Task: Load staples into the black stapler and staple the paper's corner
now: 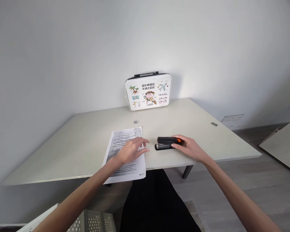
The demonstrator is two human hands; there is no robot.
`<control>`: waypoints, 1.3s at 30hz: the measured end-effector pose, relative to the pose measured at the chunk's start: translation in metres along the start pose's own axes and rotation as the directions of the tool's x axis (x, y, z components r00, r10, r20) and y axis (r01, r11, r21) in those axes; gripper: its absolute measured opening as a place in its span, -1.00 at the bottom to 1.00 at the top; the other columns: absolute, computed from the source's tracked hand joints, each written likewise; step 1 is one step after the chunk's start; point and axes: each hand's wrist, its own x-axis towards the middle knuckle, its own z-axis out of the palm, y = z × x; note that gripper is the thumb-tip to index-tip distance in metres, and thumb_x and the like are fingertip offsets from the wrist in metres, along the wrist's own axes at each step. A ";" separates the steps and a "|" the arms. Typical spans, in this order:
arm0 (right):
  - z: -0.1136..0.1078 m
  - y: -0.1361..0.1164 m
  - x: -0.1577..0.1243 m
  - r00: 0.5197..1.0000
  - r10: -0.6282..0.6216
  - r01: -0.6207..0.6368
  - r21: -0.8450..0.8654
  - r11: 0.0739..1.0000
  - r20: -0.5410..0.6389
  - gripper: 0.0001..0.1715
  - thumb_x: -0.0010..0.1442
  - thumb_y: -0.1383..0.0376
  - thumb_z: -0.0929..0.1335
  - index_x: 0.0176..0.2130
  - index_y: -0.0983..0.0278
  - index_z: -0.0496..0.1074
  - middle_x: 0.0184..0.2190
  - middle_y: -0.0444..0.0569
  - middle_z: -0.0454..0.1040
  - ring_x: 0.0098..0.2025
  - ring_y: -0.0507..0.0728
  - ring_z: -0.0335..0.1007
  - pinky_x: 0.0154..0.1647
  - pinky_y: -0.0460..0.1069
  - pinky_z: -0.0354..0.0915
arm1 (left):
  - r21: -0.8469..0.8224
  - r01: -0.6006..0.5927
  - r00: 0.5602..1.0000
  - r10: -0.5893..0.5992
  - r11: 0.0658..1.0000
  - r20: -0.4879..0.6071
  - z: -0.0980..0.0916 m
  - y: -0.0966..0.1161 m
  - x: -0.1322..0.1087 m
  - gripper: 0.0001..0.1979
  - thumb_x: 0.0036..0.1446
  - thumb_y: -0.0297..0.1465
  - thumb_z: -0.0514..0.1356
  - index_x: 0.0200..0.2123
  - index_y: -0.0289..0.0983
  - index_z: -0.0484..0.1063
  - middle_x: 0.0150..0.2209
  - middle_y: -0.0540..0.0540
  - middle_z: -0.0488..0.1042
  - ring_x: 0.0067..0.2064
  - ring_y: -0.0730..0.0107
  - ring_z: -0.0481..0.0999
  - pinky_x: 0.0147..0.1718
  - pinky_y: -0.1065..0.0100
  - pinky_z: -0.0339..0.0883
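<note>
A black stapler (166, 141) with an orange part at its rear lies on the pale table, its front end pointing left. My right hand (187, 146) is closed around the rear of it, with the thumb on the near side. To the left, printed paper (128, 172) rests on the table, its lower edge hanging over the front. My left hand (134, 149) is over the paper, fingers apart and extended toward the stapler, holding nothing. A gap separates those fingertips from the stapler. Whether the paper is one sheet or more I cannot tell.
A white case (148, 93) with cartoon prints and a black handle stands against the wall at the back of the table (70, 145). A small grey piece (135, 122) lies behind the paper. Perforated crates (95, 220) are below at the left.
</note>
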 end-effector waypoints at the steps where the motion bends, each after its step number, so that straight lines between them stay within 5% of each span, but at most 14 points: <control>1: 0.000 -0.001 0.000 1.000 -0.004 0.004 0.005 1.000 0.007 -0.54 0.31 -0.11 0.39 0.08 0.03 0.53 0.05 -0.05 0.63 0.02 0.30 0.57 0.02 0.13 0.49 | 0.025 -0.023 1.000 0.023 0.999 0.001 -0.006 0.000 -0.014 -0.67 0.48 -0.10 0.12 0.13 -0.14 0.43 0.01 -0.12 0.58 0.03 0.15 0.57 -0.03 0.16 0.47; 6: -0.003 -0.007 -0.002 1.000 0.004 -0.004 -0.004 1.000 0.026 -0.56 0.33 -0.08 0.38 0.07 0.05 0.52 0.06 -0.07 0.62 0.07 0.28 0.54 0.06 0.11 0.45 | 0.138 0.049 0.997 -0.056 0.989 0.047 -0.021 0.001 -0.083 -0.50 0.44 -0.03 0.15 0.32 -0.08 0.34 0.40 -0.16 0.32 0.43 -0.05 0.26 0.37 -0.12 0.23; 10: -0.002 -0.009 -0.002 1.000 0.003 -0.003 -0.008 1.000 0.016 -0.57 0.33 -0.07 0.37 0.06 0.06 0.52 0.05 -0.06 0.62 0.07 0.28 0.53 0.06 0.11 0.44 | 0.218 0.073 0.984 -0.106 0.973 0.141 -0.016 0.004 -0.121 -0.05 0.27 0.14 0.25 0.55 0.01 -0.08 0.56 -0.14 -0.02 0.53 -0.25 -0.01 0.40 -0.29 0.09; 12: -0.002 -0.008 -0.002 1.000 0.003 -0.003 -0.011 1.000 0.014 -0.56 0.33 -0.08 0.37 0.07 0.06 0.52 0.05 -0.06 0.62 0.07 0.28 0.54 0.05 0.12 0.44 | 0.244 0.066 0.985 -0.102 0.968 0.138 -0.011 0.008 -0.130 -0.01 0.31 0.11 0.23 0.58 0.03 -0.24 0.57 -0.11 -0.11 0.54 -0.25 -0.07 0.41 -0.30 0.07; 19: 0.000 -0.002 0.000 1.000 -0.018 0.018 -0.035 0.999 -0.010 -0.54 0.31 -0.09 0.38 0.06 0.08 0.53 0.01 -0.06 0.63 0.02 0.26 0.55 0.02 0.10 0.46 | 0.201 0.066 0.989 -0.090 0.977 0.116 -0.003 0.033 -0.129 -0.36 0.58 -0.32 -0.09 0.56 0.06 -0.32 0.56 0.06 -0.14 0.56 0.03 -0.17 0.48 -0.16 -0.06; 27: 0.000 -0.003 0.000 1.000 0.001 -0.002 -0.056 0.998 -0.009 -0.52 0.31 -0.08 0.39 0.09 0.09 0.52 0.06 -0.02 0.62 0.08 0.30 0.53 0.10 0.15 0.44 | 0.146 0.022 0.988 -0.044 0.989 0.148 0.003 0.059 -0.123 -0.37 0.58 -0.33 -0.07 0.56 0.03 -0.27 0.56 0.04 -0.19 0.56 0.03 -0.16 0.47 -0.15 -0.05; 39: 0.002 -0.013 0.000 0.999 0.027 -0.030 -0.088 0.996 -0.038 -0.58 0.31 -0.06 0.39 0.05 0.08 0.53 0.04 -0.05 0.62 0.05 0.25 0.52 0.08 0.11 0.42 | 0.110 -0.070 0.981 0.048 0.992 0.187 0.005 0.070 -0.118 -0.27 0.49 -0.53 -0.01 0.55 0.10 -0.16 0.58 0.05 -0.26 0.56 -0.10 -0.17 0.44 -0.24 0.01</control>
